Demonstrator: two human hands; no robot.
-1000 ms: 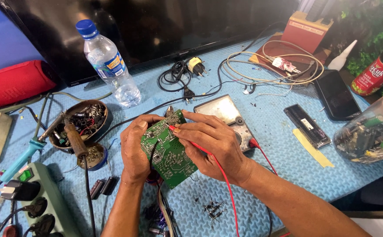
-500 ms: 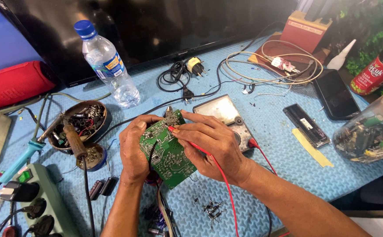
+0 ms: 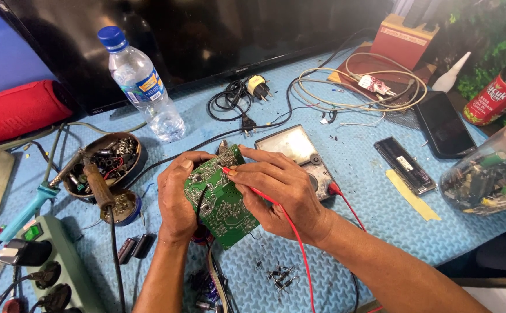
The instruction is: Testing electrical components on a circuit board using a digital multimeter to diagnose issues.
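A green circuit board (image 3: 222, 200) is tilted up above the blue mat, solder side toward me. My left hand (image 3: 176, 197) grips its left edge, with a black probe lead running under the fingers onto the board. My right hand (image 3: 279, 191) pinches a red probe (image 3: 225, 170) and presses its tip on the board's upper middle. The red lead (image 3: 299, 249) trails down toward me. A grey multimeter (image 3: 299, 152) lies just behind my right hand.
A water bottle (image 3: 142, 87) stands at the back left in front of a black flat screen (image 3: 206, 35). A soldering iron (image 3: 96, 182) rests on a bowl of parts (image 3: 105, 159). A power strip (image 3: 55, 269) sits at the front left, a phone (image 3: 443, 124) and a plastic jar (image 3: 488, 174) on the right.
My hands and the board have hardly shifted; the red probe tip stays on the board.
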